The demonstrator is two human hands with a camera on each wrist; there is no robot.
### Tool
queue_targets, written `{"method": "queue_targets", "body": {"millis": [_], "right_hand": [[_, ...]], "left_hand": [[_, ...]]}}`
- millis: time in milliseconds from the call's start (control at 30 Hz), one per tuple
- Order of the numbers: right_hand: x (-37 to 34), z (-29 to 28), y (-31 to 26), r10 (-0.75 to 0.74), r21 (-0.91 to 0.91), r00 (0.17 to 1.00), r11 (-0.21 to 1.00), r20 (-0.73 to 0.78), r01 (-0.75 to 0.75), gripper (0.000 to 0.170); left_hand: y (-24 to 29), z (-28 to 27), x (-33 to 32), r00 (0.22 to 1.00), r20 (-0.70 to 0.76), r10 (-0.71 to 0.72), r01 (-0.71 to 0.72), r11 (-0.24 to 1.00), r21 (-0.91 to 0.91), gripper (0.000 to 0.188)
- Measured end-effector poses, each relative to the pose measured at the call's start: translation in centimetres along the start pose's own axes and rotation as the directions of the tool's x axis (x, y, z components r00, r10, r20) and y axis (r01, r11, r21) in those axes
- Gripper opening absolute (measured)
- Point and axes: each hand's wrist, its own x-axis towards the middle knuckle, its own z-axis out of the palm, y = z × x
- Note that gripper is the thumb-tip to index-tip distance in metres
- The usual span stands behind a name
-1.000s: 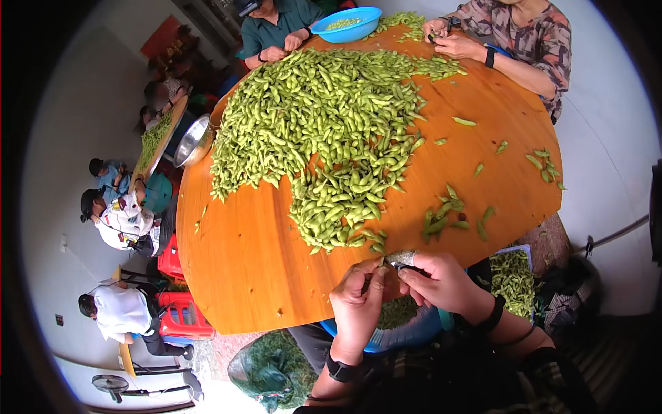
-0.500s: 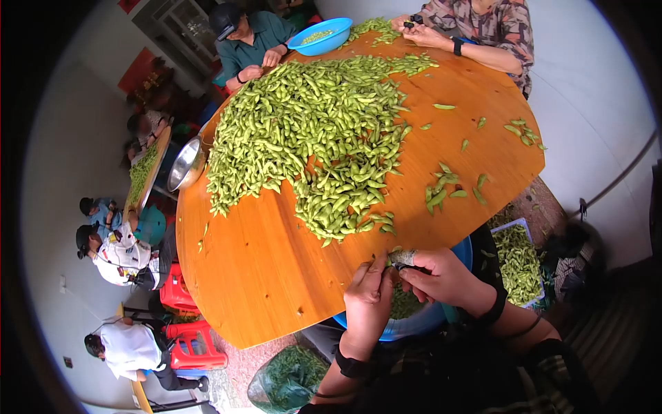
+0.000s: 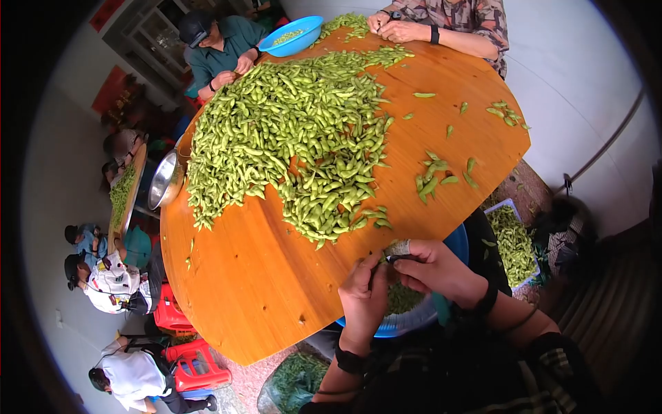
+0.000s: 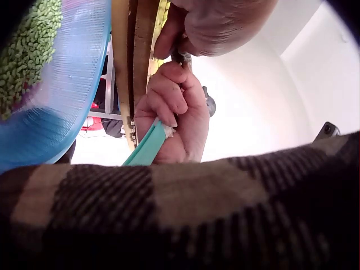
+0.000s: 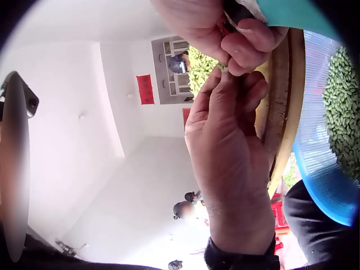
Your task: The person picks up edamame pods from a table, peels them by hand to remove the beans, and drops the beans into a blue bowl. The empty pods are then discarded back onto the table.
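In the head view both hands meet over the table's near edge. My left hand (image 3: 363, 300) pinches a small green bean pod, mostly hidden by fingers; a bit of the pod (image 5: 223, 66) shows in the right wrist view. My right hand (image 3: 445, 276), its fingertips at the same spot, has fingers curled round a tool with a flat teal handle (image 4: 147, 147). The tool's working end is hidden among the fingers. Grey mesh wrapping (image 3: 398, 248) covers one right-hand finger. Below the hands is a blue basket (image 4: 84, 79) with shelled green beans (image 4: 28, 53).
A large heap of green pods (image 3: 289, 131) lies on the round wooden table (image 3: 248, 297), with several loose pods (image 3: 431, 179) at right. Two people sit across, near a blue basin (image 3: 303, 43). A metal bowl (image 3: 165, 179) is left; a pod-filled crate (image 3: 514, 245) is right.
The head view has turned, so the table and people have shifted left in it. Both hands stay together at the pod, with only small finger movements.
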Motion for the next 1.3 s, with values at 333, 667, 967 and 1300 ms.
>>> {"method": "queue_targets", "body": {"millis": [333,667,967,1300], "right_hand": [[0.6,0.9,-1.8,-0.078,-0.180,0.997,0.981,-0.020,0.073,0.011],[0.5,-0.3,-1.1,-0.133,-0.141,0.991,0.981,0.006,0.132,0.017],[2.7,-7.7,-2.6,-0.236,-0.175,0.919,0.966,-0.316,0.188,0.019],[3.3,-9.8,-2.7,-0.320,-0.301,0.890,0.927,-0.324,0.224,0.014]], "left_hand": [[1.2,-0.9,1.3,0.897,0.214,-0.387,0.437,0.700,-0.564,0.023],[0.0,0.9,0.9,0.970,0.087,-0.225,0.239,0.852,-0.467,0.023],[2.8,-1.8,-2.3,0.981,0.157,-0.114,0.088,0.983,0.163,0.017],[3.0,2.5,2.2,0.986,0.139,0.093,-0.160,0.768,0.620,0.008]]}}
